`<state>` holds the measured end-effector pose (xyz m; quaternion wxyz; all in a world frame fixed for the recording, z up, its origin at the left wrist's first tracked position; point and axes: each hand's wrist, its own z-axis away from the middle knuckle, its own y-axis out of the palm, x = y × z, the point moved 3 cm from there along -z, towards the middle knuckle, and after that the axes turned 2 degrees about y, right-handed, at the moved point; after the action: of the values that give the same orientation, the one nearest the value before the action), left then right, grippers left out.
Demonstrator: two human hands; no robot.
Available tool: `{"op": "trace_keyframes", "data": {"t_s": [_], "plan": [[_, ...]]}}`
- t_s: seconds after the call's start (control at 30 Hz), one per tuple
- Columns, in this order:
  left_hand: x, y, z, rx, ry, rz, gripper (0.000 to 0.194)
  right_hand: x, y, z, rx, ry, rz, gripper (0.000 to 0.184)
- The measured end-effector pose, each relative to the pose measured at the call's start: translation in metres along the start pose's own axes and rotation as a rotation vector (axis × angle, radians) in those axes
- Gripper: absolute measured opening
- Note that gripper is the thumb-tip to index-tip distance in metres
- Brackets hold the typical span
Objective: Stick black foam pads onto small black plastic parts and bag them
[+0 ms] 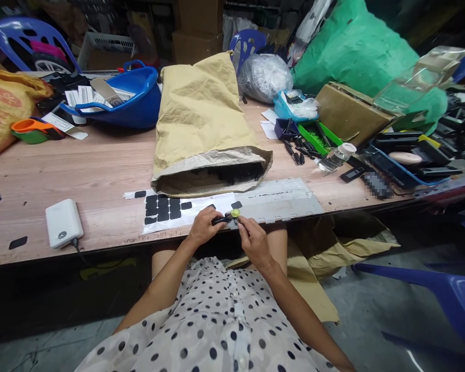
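Close to the table's front edge, my left hand is closed around a small black handheld part, whose exact kind I cannot make out. Its right end meets a small yellow-green round piece. My right hand pinches at that same end, fingertips together, partly hiding what is there. Under and beside my hands lies a white sheet with black rounded stickers, several in rows. A flat grey board extends to the right. Just beyond, a tan paper sack lies with its dark mouth facing me.
A white power bank with a cable sits left. Behind it stands a blue basin of small boxes. To the right are a green tray, a clear bottle and piled black devices. A purple chair stands lower right.
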<state>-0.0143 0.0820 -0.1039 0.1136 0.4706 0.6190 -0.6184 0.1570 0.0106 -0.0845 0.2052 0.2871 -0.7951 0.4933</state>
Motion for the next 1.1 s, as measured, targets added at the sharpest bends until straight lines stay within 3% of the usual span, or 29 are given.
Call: {"op": "trace_keyframes", "data": {"t_s": [0.3,0.4,0.6,0.8,0.93,1.1], "plan": [[0.000,-0.002,-0.002,0.011,-0.013,0.056,0.004,0.019,0.002,0.003,0.000,-0.098,0.083,0.036],[0.001,-0.001,-0.002,0.009,-0.010,0.054,0.004,0.017,0.004,0.002,0.038,-0.095,0.131,0.036],[0.003,0.000,-0.002,0.010,-0.006,0.053,0.006,0.010,-0.003,0.000,-0.037,-0.037,0.119,0.037],[0.002,0.000,-0.002,0.002,-0.011,0.052,0.005,0.006,-0.002,0.002,-0.012,-0.025,0.115,0.035],[0.000,0.000,-0.002,-0.009,-0.008,0.035,0.004,-0.005,-0.009,-0.007,-0.071,0.006,0.152,0.034],[-0.002,0.002,-0.002,-0.028,0.006,-0.013,0.015,-0.038,-0.014,-0.033,-0.099,0.089,0.366,0.031]]}}
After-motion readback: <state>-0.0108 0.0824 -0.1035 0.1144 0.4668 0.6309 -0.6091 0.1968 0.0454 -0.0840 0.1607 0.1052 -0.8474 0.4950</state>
